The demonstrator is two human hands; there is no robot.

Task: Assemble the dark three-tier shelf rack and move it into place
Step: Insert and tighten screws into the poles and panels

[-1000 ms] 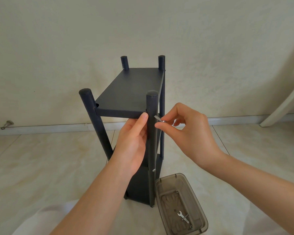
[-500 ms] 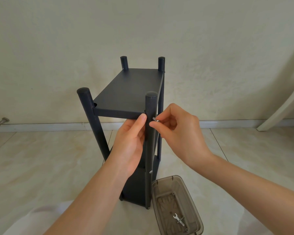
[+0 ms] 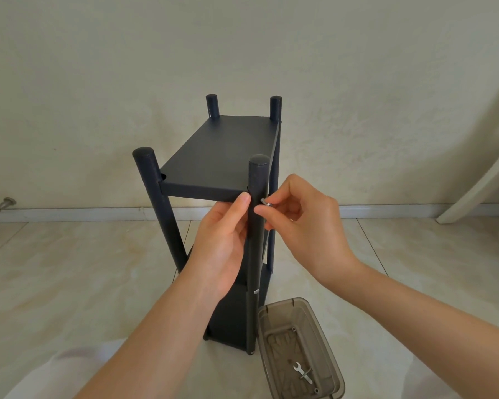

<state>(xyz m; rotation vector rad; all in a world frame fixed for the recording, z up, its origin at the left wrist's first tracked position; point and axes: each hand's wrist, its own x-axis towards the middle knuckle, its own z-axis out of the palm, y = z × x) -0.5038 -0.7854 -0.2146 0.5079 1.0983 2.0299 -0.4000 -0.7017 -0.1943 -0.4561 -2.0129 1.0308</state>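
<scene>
The rack point(image 3: 225, 156) stands upright on the tiled floor point(image 3: 69, 269), near the wall point(image 3: 98, 67). My left hand point(image 3: 225, 243) is around the near right post point(image 3: 257, 214); its grip holds the post just under the top shelf point(image 3: 219, 151), the thumb touching the front edge of this shelf. My right hand point(image 3: 303, 226) pinches a small metal screw point(image 3: 266, 202) between thumb and fingers, and the screw tip touches the right side of the same post. A smoky plastic box point(image 3: 326, 335) lies on the floor just beside the rack foot, with a small wrench point(image 3: 301, 371) inside.
</scene>
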